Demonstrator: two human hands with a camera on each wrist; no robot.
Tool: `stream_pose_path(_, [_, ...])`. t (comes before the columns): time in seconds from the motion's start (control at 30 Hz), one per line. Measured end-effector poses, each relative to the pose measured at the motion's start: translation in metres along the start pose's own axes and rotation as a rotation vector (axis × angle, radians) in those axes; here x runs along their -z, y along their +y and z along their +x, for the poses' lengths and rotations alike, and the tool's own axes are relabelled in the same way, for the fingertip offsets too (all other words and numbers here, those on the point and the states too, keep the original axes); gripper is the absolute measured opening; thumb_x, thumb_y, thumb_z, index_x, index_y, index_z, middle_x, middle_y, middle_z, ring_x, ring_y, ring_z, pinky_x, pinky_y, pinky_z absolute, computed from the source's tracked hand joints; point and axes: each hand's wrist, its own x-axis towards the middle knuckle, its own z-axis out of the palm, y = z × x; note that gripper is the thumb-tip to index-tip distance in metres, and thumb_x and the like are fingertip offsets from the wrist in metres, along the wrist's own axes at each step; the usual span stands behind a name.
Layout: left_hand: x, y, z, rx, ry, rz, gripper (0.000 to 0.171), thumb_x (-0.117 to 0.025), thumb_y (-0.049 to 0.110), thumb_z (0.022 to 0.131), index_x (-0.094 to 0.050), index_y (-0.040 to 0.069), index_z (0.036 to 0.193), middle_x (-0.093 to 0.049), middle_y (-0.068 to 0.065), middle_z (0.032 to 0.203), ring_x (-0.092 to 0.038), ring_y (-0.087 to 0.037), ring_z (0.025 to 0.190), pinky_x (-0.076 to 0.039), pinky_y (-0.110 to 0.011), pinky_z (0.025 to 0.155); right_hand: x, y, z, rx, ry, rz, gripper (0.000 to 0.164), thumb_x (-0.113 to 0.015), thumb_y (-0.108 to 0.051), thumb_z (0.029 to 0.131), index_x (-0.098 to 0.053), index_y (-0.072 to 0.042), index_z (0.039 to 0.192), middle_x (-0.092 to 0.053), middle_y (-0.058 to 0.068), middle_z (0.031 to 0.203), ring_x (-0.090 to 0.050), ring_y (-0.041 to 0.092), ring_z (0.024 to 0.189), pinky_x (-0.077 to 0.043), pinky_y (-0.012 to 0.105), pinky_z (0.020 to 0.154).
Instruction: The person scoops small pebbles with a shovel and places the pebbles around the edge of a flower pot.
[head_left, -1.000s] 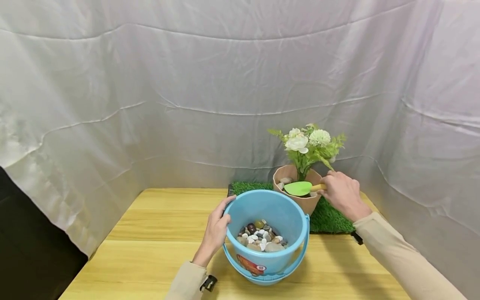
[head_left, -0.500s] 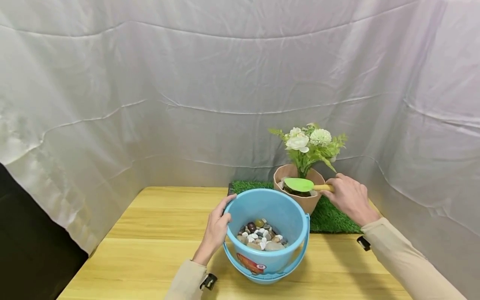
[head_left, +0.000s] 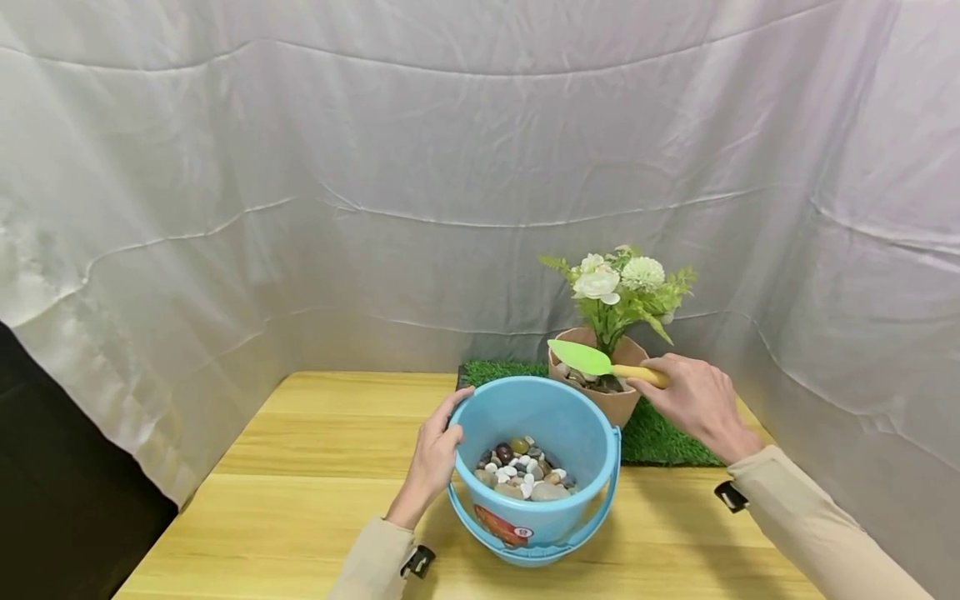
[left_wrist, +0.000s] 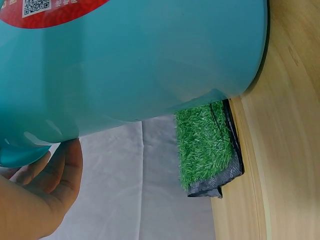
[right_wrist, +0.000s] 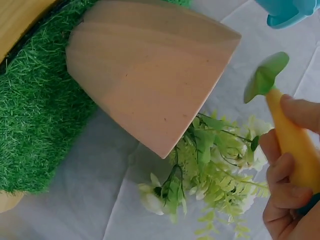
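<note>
My left hand (head_left: 431, 458) grips the rim of a light blue bucket (head_left: 551, 518) at its left side, thumb over the edge. Pebbles (head_left: 528, 477) in white, grey, brown and dark red cover the bucket's bottom. My right hand (head_left: 697, 404) holds a garden trowel (head_left: 581, 358) by its yellow handle. The trowel's green blade points left above the front of a peach flower pot (head_left: 618, 410), and no stones show on it. Stones and dark soil lie in the pot, partly hidden by the blade. In the right wrist view, fingers and thumb wrap the handle (right_wrist: 295, 145).
White flowers (head_left: 597, 286) with green leaves rise from the pot. Under the pot lies a green artificial grass mat (head_left: 663, 437). The wooden table (head_left: 322, 467) extends to the left, and a grey curtain (head_left: 420, 183) hangs behind. The bucket's handle (head_left: 596, 525) hangs down in front.
My right hand has drawn back slightly to the right, and the trowel has come up off the pot with its blade tip tilted higher. The left hand and bucket stay put.
</note>
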Motion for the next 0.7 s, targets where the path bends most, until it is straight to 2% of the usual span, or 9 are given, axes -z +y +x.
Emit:
stream_pose_path(0.1, [0.000, 0.000, 0.001, 0.004, 0.000, -0.002, 0.059, -0.038, 0.000, 0.078, -0.046, 0.019, 0.133, -0.049, 0.003, 0.129, -0.049, -0.019, 0.109, -0.040, -0.043, 0.086, 0.000, -0.002, 0.000, 0.029, 0.023, 0.016, 0.027, -0.071, -0.037, 0.073, -0.071, -0.018, 0.091, -0.048, -0.009, 0.059, -0.034, 0.009, 0.043, -0.026, 0.027, 0.038])
stream_pose_path(0.2, [0.000, 0.001, 0.002, 0.012, -0.001, -0.007, 0.059, -0.038, 0.000, 0.078, -0.047, 0.021, 0.132, -0.048, 0.003, 0.129, -0.049, -0.018, 0.109, -0.039, -0.043, 0.086, -0.001, -0.005, 0.000, 0.048, 0.034, 0.018, 0.027, -0.072, -0.037, 0.071, -0.071, -0.019, 0.091, -0.049, -0.011, 0.059, -0.034, 0.008, 0.043, -0.026, 0.027, 0.038])
stream_pose_path(0.43, [0.006, 0.043, -0.005, 0.036, -0.016, -0.024, 0.057, -0.037, -0.006, 0.078, -0.047, 0.016, 0.130, -0.048, -0.012, 0.131, -0.048, -0.029, 0.111, -0.037, -0.044, 0.088, -0.002, -0.010, 0.001, 0.106, 0.039, 0.004, 0.025, -0.072, -0.035, 0.072, -0.071, -0.018, 0.090, -0.048, -0.010, 0.057, -0.033, 0.007, 0.042, -0.025, 0.026, 0.037])
stream_pose_path(0.7, [0.006, 0.040, -0.007, 0.026, -0.011, -0.013, 0.056, -0.038, -0.006, 0.078, -0.047, 0.009, 0.131, -0.048, -0.012, 0.130, -0.049, -0.029, 0.109, -0.038, -0.044, 0.087, -0.007, -0.012, -0.005, 0.214, -0.030, -0.072, 0.023, -0.066, -0.034, 0.079, -0.060, -0.017, 0.093, -0.042, -0.010, 0.064, -0.027, 0.005, 0.041, -0.023, 0.024, 0.037])
